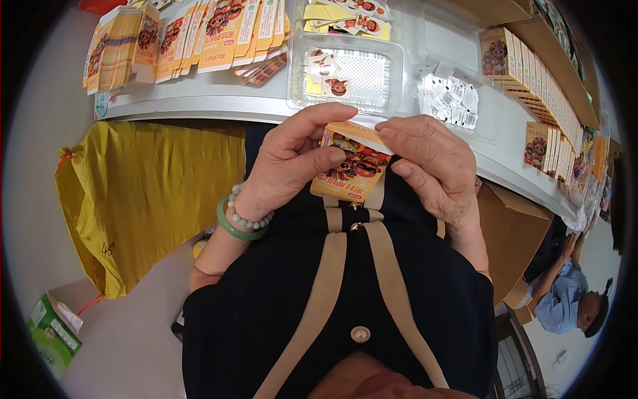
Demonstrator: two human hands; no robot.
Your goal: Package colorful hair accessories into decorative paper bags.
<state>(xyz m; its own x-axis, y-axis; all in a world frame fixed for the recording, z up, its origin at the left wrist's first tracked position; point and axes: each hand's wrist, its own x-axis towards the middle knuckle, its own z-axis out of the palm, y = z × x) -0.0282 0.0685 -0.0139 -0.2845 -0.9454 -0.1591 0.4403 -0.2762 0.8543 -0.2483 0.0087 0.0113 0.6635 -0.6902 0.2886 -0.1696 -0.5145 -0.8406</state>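
Observation:
A small orange carton (352,169) with cartoon figures on its front is held up before my chest, top end away from me. My left hand (282,149) grips its left side, thumb across the printed face and fingers behind. At the upper right corner, the fingers of my right hand (435,159) are bent against the carton's edge, beside a pale flap. Whether anything is inside the carton is hidden. Just beyond my hands, a clear plastic tray (395,76) on the table holds a few picture cards (337,87).
Stacks of flat orange cartons (222,33) lie at the far left. White printed packets (452,96) fill a tray on the right, near rows of standing cartons (531,73). A yellow sack (159,199) hangs at left; a cardboard box (512,226) and another person (565,299) are at right.

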